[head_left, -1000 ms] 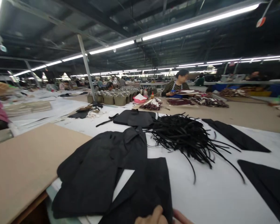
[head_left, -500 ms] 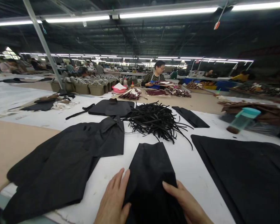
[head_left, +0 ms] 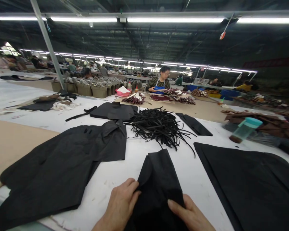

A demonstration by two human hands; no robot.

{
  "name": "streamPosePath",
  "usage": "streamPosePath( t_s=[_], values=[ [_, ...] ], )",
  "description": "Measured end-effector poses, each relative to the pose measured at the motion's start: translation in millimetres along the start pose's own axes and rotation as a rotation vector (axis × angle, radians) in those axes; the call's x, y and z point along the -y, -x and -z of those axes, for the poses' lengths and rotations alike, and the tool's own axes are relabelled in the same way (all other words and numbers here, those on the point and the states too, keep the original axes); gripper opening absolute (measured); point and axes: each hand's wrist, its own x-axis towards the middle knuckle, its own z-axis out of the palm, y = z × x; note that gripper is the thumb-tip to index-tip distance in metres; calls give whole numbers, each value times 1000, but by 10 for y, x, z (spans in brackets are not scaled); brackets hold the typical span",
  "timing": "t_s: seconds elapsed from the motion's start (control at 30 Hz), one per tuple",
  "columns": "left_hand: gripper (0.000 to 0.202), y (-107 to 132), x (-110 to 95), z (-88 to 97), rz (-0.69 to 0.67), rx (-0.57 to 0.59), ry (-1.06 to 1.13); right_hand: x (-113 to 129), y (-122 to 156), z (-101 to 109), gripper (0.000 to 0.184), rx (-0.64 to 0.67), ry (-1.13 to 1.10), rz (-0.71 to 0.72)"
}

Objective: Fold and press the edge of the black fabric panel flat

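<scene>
A black fabric piece lies in front of me on the white tabletop, its far end folded and narrow. My left hand pinches its left edge between thumb and curled fingers. On the opposite edge, my right hand grips it with the thumb on top and the fingers underneath. The near end of the piece runs out of view. Just beyond it is a tangled heap of thin black strips. To the left lie large black fabric panels, overlapping; more black panels are stacked to the right.
A teal-lidded bottle stands tilted in view at the right, near brown material. A narrow black piece lies behind the strips. Across the table a co-worker handles maroon pieces. Olive bags line the back left, beside a metal pole.
My left hand has gone from lying flat along the fabric's left edge to pinching it, and that edge is now lifted and folded inward. My right hand keeps its grip. The view has shifted slightly.
</scene>
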Motion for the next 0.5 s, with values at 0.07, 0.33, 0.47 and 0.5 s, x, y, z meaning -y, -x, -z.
streamPosePath(
  t_s=[0.07,0.33,0.47,0.5],
  values=[
    [22,1,24,16,-20,-50,94,-38,-19,72,54,-4,-27,2],
    [26,-73,99,194,445,-105,1460,-149,-195,325,49,72,-367,-64],
    [25,-50,34,144,697,-164,1788,-306,-369,429,49,41,-111,78],
    [26,-42,2,139,723,-169,1811,-311,-385,439,50,-64,35,147]
  ],
)
